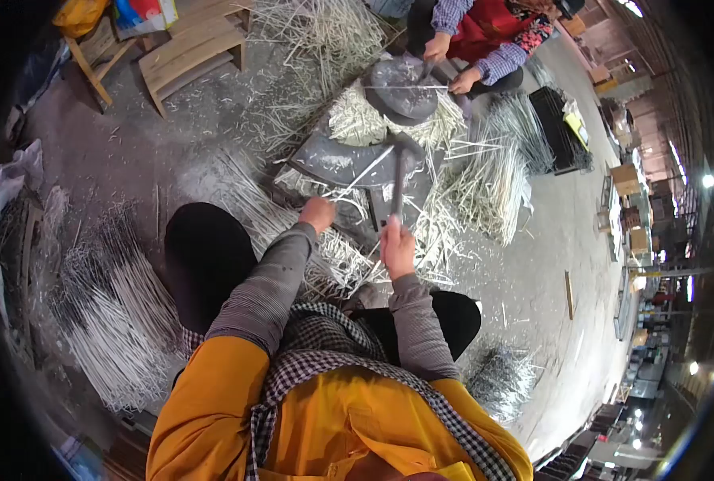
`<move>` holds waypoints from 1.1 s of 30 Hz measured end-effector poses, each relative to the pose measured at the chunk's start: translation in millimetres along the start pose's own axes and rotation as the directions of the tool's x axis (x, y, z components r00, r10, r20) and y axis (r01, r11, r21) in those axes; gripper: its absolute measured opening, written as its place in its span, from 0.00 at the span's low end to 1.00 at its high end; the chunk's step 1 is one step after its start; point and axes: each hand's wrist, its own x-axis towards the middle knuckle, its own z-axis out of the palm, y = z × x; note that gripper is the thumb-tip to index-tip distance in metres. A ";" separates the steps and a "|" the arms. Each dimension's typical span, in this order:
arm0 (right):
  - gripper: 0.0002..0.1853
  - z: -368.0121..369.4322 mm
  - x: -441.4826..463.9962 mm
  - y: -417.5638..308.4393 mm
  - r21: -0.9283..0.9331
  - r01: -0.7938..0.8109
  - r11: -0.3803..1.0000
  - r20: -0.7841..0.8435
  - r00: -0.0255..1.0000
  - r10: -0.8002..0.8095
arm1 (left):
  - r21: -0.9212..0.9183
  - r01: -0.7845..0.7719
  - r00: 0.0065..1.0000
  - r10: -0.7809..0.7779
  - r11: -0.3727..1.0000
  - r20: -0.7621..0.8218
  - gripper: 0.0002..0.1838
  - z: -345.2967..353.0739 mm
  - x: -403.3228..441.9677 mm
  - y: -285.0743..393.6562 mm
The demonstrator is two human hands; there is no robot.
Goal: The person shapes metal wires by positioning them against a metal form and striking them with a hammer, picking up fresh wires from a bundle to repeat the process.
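Note:
My right hand [397, 247] is closed around the handle of a hammer [398, 192], whose dark head is over the worn block in front of me. Pinched in my left hand [318, 212] is a thin, pale rod [367, 170]; its far end lies near the hammer head. Whether the head touches the rod I cannot tell. Beneath both is the dark, dusty block [333, 157], with pale broken strips [357, 120] heaped around it.
Opposite me, a co-worker's hands [451, 64] work over a round dark block [401, 94]. Bundles of thin rods lie at left [121, 321] and right [493, 184]. A wooden bench [193, 56] stands upper left. A loose wooden strip [568, 295] lies on the right floor.

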 end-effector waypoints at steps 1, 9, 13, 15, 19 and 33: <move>0.27 -3.5 -4.1 -18.7 0.164 0.058 0.985 -0.027 0.998 -0.054 | -0.061 0.031 1.000 -0.031 0.998 0.005 0.16 -1.2 2.9 1.2; 0.26 10.1 11.0 28.9 -0.102 0.178 0.979 -0.094 0.978 -0.188 | -0.346 0.268 0.960 -0.280 0.899 0.016 0.16 5.0 13.9 5.3; 0.25 -1.1 -3.2 -20.3 0.120 0.092 0.988 -0.042 0.995 -0.088 | -0.270 0.184 0.983 -0.179 0.945 0.044 0.16 9.5 12.3 -3.8; 0.25 -2.6 -4.2 -15.1 0.224 0.117 0.968 -0.072 0.992 -0.103 | -0.205 0.076 0.996 -0.066 0.976 0.055 0.16 13.9 12.6 -1.8; 0.24 14.4 15.3 52.3 0.151 0.164 0.975 -0.104 0.983 -0.149 | -0.148 0.100 0.991 -0.111 0.984 -0.070 0.15 17.8 17.9 -0.3; 0.27 18.6 11.5 78.0 -0.150 0.079 0.986 -0.068 0.994 -0.090 | 0.009 -0.016 0.993 0.017 1.000 -0.114 0.13 64.1 27.1 -28.2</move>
